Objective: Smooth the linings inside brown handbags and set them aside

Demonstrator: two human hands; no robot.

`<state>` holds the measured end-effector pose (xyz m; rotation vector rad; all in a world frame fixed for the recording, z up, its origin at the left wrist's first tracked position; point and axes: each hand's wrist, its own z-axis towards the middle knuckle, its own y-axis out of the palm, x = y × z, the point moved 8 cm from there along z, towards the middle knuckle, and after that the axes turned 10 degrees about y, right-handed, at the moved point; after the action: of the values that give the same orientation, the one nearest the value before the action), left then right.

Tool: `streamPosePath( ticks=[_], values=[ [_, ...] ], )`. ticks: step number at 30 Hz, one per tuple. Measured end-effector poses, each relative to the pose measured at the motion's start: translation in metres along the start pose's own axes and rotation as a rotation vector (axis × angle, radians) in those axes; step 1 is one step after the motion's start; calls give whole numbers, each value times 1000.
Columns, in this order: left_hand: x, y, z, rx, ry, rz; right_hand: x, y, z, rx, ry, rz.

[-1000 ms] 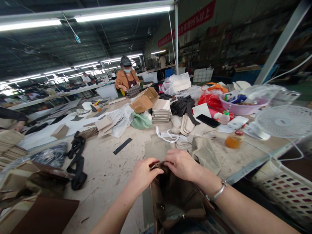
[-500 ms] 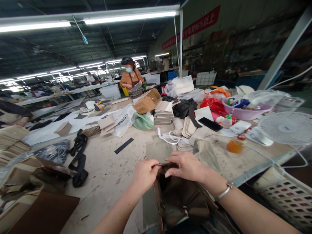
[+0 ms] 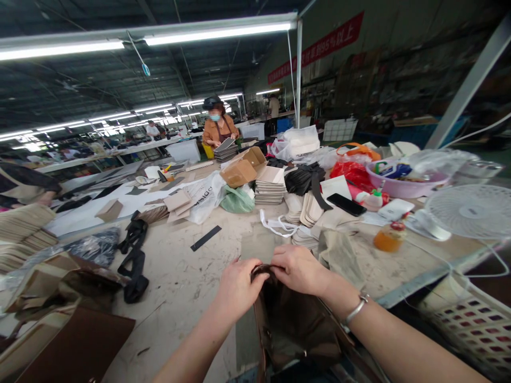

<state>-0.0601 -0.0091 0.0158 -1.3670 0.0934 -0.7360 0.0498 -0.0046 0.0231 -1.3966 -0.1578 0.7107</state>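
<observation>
A dark brown bag [image 3: 297, 324] hangs over the near edge of the worktable [image 3: 187, 276], just in front of me. My left hand [image 3: 237, 290] pinches the bag's top rim from the left, fingers curled closed. Its top edge is also gripped from the right by my right hand [image 3: 301, 268], which has a silver bracelet [image 3: 355, 309] on the wrist. The two hands nearly touch at the rim. A metal buckle shows low on the bag.
Stacks of beige card pieces [image 3: 269, 186], an open cardboard box [image 3: 241, 167], black straps [image 3: 133, 260], a phone [image 3: 346, 204], an orange bottle [image 3: 388, 236], a pink basin [image 3: 403, 183] and a white fan [image 3: 469, 210] crowd the table. A perforated basket [image 3: 467, 314] stands at right. Another person [image 3: 217, 127] works at the far end.
Both hands stay on the bag's top rim, shifting slightly as they work the edge. The view has drifted a little; the far person has lifted a sheet from their stack.
</observation>
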Motion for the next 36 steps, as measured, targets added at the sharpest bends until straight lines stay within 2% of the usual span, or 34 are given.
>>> streamPosePath(
  ticks=[5, 15, 20, 24, 30, 36],
  values=[
    [-3, 6, 3, -4, 25, 29, -2, 2, 1, 4, -15, 2],
    [-5, 6, 5, 23, 11, 33, 17, -1, -6, -69, 76, 113],
    [1, 4, 4, 32, 9, 87, 16, 1, -5, -78, 116, -5],
    [3, 5, 4, 34, -22, 135, 15, 3, -5, -57, 209, -116],
    [2, 7, 8, 19, -27, 200, 12, 5, -7, -30, 273, -138],
    [1, 11, 7, 43, -50, 128, 13, 5, -4, -16, 314, -144]
  ],
)
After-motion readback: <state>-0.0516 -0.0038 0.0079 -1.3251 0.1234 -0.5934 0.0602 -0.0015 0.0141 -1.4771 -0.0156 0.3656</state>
